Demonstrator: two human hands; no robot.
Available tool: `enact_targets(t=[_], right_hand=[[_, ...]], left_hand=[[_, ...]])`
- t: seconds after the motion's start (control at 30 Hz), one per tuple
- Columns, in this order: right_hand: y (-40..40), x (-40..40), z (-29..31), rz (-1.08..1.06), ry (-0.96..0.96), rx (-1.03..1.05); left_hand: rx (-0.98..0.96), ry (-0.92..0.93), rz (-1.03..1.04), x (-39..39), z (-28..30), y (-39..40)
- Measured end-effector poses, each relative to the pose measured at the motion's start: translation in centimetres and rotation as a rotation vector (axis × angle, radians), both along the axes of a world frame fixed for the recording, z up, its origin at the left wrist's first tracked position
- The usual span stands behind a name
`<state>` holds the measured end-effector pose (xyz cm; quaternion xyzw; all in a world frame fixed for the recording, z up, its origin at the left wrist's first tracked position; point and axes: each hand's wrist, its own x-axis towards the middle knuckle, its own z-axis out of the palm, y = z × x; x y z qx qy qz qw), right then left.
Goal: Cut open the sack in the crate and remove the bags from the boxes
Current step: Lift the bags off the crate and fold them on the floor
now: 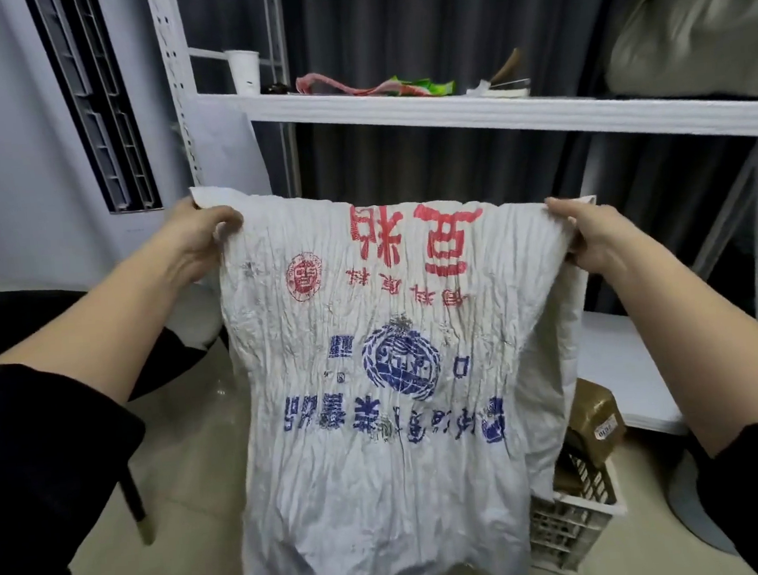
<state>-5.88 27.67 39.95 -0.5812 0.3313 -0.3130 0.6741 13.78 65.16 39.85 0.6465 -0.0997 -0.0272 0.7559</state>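
A crumpled white woven sack (375,378) with red and blue print, upside down, hangs in front of me, held up by its top corners. My left hand (196,238) grips the upper left corner and my right hand (590,234) grips the upper right corner. The sack looks limp and flat, and its lower end drops out of view at the bottom. Behind its lower right edge stands a white slatted crate (573,526) with a brown box (594,424) sticking out of it. The sack hides most of the crate.
A white metal shelf (490,113) crosses behind, with a paper cup (244,71) and coloured wrappers (379,87) on it. A tall white air conditioner (40,155) stands at left. A dark chair leg (136,506) is at lower left. Beige tiled floor lies below.
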Motion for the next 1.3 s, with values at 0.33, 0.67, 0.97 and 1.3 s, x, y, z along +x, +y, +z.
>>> enact_targets(t=[0.33, 0.67, 0.97, 1.3], right_hand=[[-1.7, -0.3, -1.6, -0.396, 0.09, -0.486], [-2.1, 0.0, -0.4, -0.351, 0.258, -0.478], [-2.3, -0.4, 5.8, -0.323, -0.324, -0.306], [-1.3, 0.3, 7.6, 0.246, -0.185, -0.548]], left_hand=[[0.343, -0.271, 0.667, 1.2, -1.2, 2.0], [0.13, -0.175, 0.224, 0.1, 0.4, 0.2], [0.081, -0.562, 0.275, -2.5, 5.9, 0.9], [0.47, -0.687, 0.217, -3.1, 8.5, 0.6]])
